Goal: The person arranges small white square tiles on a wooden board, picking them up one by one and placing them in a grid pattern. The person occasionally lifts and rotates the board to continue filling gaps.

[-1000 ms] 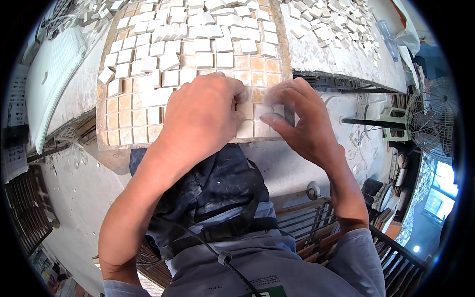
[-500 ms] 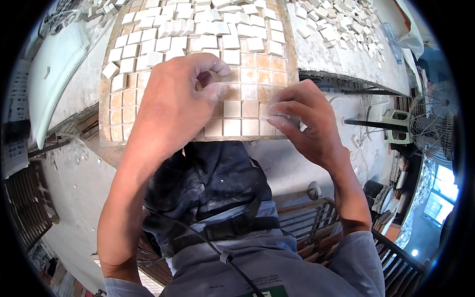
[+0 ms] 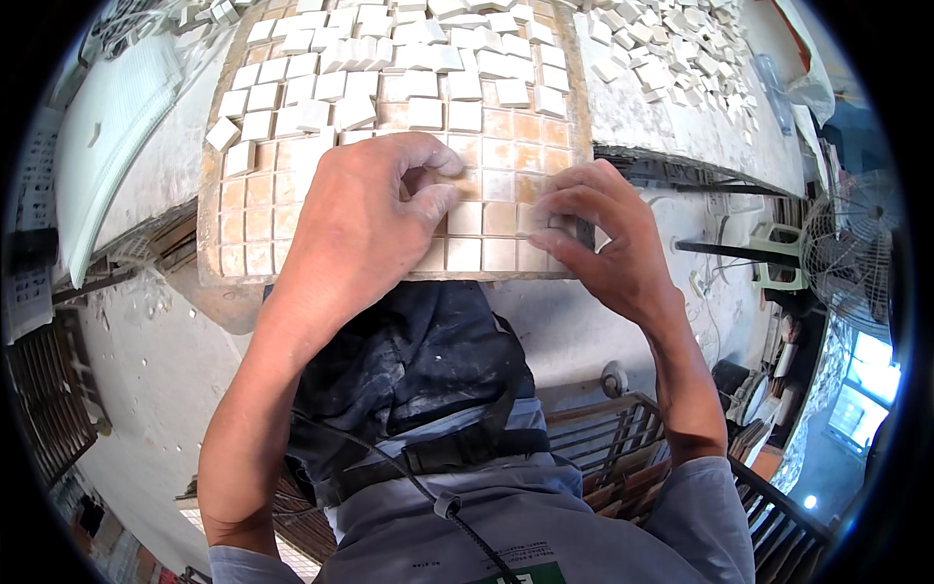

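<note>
From the head camera I look down at a square grid tray (image 3: 216, 255) of tan cells, part-filled with small white square tiles (image 3: 425, 113), lying on a dusty pale worktop (image 3: 671, 117) just in front of my lap. My left hand (image 3: 360, 229) rests knuckles-up over the lower middle of the tray, its fingers curled in close together, with the thumb and forefinger tips pinched near one small tile (image 3: 465, 216) in the second row from the near edge; I cannot tell whether they actually grip it. My right hand (image 3: 608, 248) lies at the tray's lower right corner, fingers (image 3: 564, 209) together and pointing left, their tips pressed flat on the seated tiles there. The far rows of the tray hold loose, tilted tiles not yet lying square in their cells. More loose white tiles (image 3: 681, 49) are scattered across the worktop beyond the tray, to the right. A pale stool (image 3: 778, 258) and a standing fan (image 3: 856, 263) stand well off to the right.
</note>
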The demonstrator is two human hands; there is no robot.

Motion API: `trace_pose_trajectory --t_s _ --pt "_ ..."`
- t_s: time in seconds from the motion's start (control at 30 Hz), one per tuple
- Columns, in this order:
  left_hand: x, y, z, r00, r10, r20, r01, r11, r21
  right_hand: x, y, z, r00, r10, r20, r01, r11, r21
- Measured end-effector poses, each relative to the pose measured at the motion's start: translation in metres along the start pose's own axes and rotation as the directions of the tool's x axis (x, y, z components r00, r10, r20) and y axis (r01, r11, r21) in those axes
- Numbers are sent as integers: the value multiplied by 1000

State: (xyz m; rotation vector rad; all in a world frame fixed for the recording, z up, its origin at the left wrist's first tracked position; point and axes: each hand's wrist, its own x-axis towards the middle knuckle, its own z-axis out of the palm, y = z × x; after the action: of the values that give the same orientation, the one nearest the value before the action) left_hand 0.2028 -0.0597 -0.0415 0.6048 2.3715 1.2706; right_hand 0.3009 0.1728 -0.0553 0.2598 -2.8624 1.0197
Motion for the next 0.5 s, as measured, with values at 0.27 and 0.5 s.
trace_pose_trajectory --t_s 0.27,0.5 --pt "-1 -3 1 1000 -20 23 20 1000 -19 5 7 -3 999 -29 27 26 995 101" --pt "-2 -2 0 1000 -12 22 13 999 -31 8 8 -6 994 -88 58 82 992 96"
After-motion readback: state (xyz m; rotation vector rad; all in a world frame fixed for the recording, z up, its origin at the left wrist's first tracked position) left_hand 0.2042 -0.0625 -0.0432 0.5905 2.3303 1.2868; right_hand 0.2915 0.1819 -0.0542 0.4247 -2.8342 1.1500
